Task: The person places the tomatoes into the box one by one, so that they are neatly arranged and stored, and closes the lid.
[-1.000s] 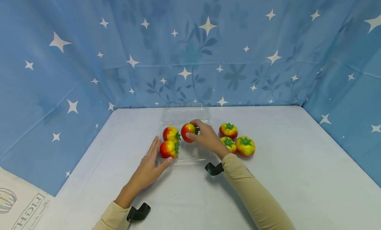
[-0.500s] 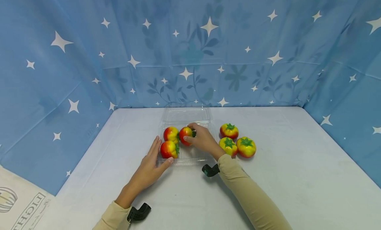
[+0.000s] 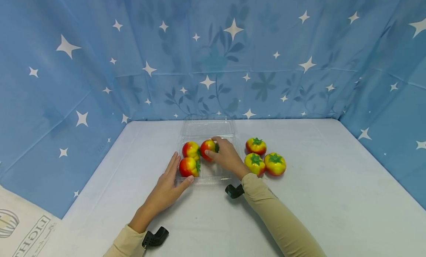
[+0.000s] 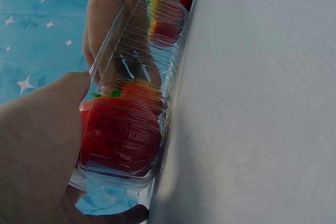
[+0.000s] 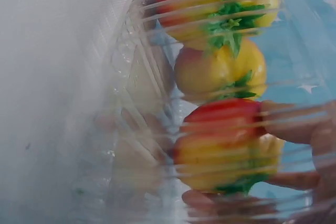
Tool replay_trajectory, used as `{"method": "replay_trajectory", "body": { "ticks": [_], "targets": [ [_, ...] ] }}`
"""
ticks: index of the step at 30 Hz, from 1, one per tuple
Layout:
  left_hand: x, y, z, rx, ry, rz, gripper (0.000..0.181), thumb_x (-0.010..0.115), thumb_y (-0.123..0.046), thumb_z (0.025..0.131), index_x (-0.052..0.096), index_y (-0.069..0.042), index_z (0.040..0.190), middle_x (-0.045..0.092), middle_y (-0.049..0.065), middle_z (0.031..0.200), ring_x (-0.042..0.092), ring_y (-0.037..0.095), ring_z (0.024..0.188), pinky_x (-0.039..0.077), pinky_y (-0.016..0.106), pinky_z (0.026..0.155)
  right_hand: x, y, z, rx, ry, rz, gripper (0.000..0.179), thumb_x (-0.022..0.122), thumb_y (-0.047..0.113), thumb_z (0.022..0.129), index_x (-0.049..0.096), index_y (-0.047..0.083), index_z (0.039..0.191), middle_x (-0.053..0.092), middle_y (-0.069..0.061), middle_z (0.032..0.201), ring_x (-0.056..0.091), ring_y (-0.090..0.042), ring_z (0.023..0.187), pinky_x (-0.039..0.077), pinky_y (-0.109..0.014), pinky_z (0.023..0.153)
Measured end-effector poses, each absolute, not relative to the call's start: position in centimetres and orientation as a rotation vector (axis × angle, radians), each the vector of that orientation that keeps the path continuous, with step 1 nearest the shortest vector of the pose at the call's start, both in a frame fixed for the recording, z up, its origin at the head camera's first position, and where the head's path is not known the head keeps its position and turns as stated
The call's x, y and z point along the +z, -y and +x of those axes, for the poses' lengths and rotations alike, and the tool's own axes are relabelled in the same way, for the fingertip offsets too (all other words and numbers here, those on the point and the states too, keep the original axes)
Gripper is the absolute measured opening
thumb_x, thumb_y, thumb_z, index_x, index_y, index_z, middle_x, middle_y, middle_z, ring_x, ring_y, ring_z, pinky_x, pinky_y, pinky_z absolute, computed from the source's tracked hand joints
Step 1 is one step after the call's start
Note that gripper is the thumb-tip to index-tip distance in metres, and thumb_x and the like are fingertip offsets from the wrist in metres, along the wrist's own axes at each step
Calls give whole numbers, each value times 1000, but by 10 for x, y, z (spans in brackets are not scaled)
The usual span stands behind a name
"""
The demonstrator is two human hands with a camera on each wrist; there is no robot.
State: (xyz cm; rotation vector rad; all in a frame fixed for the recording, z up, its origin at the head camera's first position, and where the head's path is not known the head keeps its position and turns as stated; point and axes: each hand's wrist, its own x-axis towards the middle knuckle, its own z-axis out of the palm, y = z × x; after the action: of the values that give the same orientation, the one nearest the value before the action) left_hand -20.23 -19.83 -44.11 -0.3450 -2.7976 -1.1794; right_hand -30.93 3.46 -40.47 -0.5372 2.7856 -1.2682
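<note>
Left of centre, the left hand (image 3: 167, 186), fingers straight, rests against a hinged clear plastic box (image 3: 213, 179). Inside sit two round red-and-yellow fruits (image 3: 188, 167) with green leaves; at centre, a third fruit (image 3: 206, 149) is gripped by the right hand (image 3: 229, 156). Three matching fruits (image 3: 274, 165) stand right of centre.

There are six red-and-yellow fruits (image 3: 275, 164), one clear container (image 3: 209, 128), two hands (image 3: 166, 189) and two black wrist devices (image 3: 155, 237).
</note>
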Motion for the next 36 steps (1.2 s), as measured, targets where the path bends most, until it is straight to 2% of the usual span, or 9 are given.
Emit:
{"method": "replay_trajectory", "body": {
  "ticks": [6,14,23,36],
  "targets": [
    [-441,198,-202,-1181,2800,-345,100,67,-57,102,17,-4,171,6,8,180,18,36,161,22,62,123,-405,-36,-310,-1290,-2771,-495,66,74,31,103,48,-2,155,54,-23,154,53,-40,139,44,-54,116],
    [-441,198,-202,-1173,2803,-341,100,67,-56,102,17,-4,171,7,9,180,18,36,162,22,61,123,-403,-38,-310,-1233,-2767,-511,67,74,31,103,48,-2,155,53,-23,155,53,-40,139,44,-55,116],
    [-441,198,-202,-1173,2805,-337,100,67,-57,102,17,-5,172,6,9,180,18,37,162,23,62,122,-395,-46,-307,-1221,-2753,-604,67,73,31,104,47,-2,156,56,-23,150,59,-38,129,51,-53,109],
    [-441,198,-202,-1176,2795,-341,100,68,-55,102,18,-2,171,7,11,179,17,37,162,21,62,123,-380,-61,-305,-1231,-2742,-625,68,70,33,105,44,4,160,47,-22,160,55,-43,137,52,-57,107]
  ]
}}
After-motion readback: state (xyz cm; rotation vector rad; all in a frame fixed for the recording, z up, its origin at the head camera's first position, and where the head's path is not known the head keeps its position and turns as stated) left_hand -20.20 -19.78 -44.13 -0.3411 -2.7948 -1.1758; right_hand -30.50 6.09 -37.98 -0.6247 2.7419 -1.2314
